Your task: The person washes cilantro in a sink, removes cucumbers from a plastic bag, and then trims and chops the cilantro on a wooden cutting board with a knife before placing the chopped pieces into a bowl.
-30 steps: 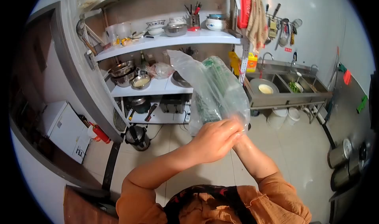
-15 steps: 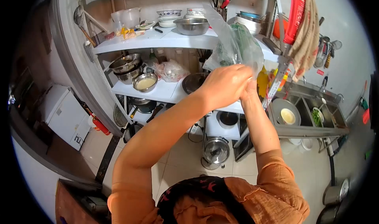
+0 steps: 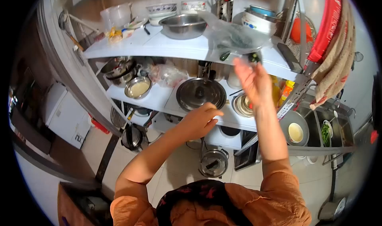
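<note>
A clear plastic bag with dark green contents lies on the top shelf, to the right of a steel basin. My right hand is raised just below and in front of the bag, palm up and fingers apart, holding nothing. Lower and to the left hovers my left hand, fingers loosely bent and thumb apart, with nothing visible in it. Behind it on the middle shelf sits a round pan with a dark glass lid.
The middle shelf also bears a steel bowl of pale liquid and stacked dishes. A cleaver-like dark blade lies at the top shelf's right end. A metal sink stands at the right, and a lidded pot on the floor.
The bag, gripped in both hands before, now rests on the top shelf, released. My hands have separated: the left dropped lower and leftward, the right opened. The view has shifted closer to the shelves.
</note>
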### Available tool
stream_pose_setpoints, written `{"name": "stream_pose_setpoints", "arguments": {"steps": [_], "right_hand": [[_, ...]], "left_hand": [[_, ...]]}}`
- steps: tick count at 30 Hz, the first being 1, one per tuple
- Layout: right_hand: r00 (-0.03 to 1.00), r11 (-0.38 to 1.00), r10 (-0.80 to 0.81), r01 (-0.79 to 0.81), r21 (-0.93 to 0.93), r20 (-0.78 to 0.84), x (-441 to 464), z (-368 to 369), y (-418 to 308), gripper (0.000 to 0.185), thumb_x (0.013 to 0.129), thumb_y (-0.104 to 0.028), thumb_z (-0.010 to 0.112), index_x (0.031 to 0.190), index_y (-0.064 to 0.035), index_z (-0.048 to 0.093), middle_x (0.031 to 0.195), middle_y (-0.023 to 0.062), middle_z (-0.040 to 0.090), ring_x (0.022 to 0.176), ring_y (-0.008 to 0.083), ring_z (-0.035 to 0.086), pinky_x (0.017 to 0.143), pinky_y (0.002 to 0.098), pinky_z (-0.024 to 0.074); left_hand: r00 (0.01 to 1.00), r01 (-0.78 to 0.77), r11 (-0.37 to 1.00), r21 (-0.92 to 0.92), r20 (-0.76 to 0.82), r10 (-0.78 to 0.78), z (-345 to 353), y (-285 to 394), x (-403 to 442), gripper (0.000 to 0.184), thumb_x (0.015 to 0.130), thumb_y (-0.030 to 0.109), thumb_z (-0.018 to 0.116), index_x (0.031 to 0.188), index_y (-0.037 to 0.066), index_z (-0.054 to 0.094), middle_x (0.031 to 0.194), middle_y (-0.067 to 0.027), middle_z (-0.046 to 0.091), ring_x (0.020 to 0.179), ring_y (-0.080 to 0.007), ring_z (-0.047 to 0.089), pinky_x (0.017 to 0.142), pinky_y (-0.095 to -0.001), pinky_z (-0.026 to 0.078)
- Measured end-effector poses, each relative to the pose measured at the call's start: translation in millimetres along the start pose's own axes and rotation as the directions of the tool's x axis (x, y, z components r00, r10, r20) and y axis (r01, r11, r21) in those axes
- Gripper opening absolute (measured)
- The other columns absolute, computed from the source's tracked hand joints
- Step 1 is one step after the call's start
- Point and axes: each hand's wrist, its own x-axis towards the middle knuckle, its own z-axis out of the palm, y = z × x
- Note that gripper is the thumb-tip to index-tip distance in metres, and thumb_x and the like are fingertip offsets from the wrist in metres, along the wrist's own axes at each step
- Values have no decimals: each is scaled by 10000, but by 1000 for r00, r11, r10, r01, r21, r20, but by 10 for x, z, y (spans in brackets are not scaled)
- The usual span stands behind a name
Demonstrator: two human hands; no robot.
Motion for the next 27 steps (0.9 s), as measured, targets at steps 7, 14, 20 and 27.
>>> {"name": "stream_pose_setpoints", "arguments": {"steps": [7,14,20,27], "right_hand": [[821,979,20,-132,155,570,1061,-1166,-444,301,948,-71,413,1201,76,486,1218,218,551,1143,298,541,938,390,474],[869,871,490,-487,55,-63,-527,-2089,1139,335,921,-50,470,1254,-16,463,1201,152,561,996,184,605,790,266,530],[136,151,986,-971,-184,92,-3080,-256,3376,217,907,-91,523,1113,-71,590,1003,90,645,707,136,604,578,229,516],[-408,-203,901,-692,-693,144,-5878,1882,4291,299,877,-78,511,1174,-56,484,993,69,573,749,110,501,657,224,428]], "left_hand": [[903,418,905,-81,-77,-423,235,-183,-1352,199,870,102,547,1054,59,610,919,-125,587,855,-295,574,735,-374,461],[151,987,161,-23,-244,-958,1020,932,-4417,279,857,172,536,1111,70,590,1001,-166,607,943,-318,592,828,-403,479],[-526,804,-324,-498,-343,-779,1859,3384,-6307,319,823,186,538,1098,38,605,950,-202,647,920,-345,613,829,-414,486],[-893,431,-203,-879,-384,-233,2664,5146,-6787,291,842,160,546,1094,27,608,930,-199,653,842,-296,645,763,-373,507]]}}
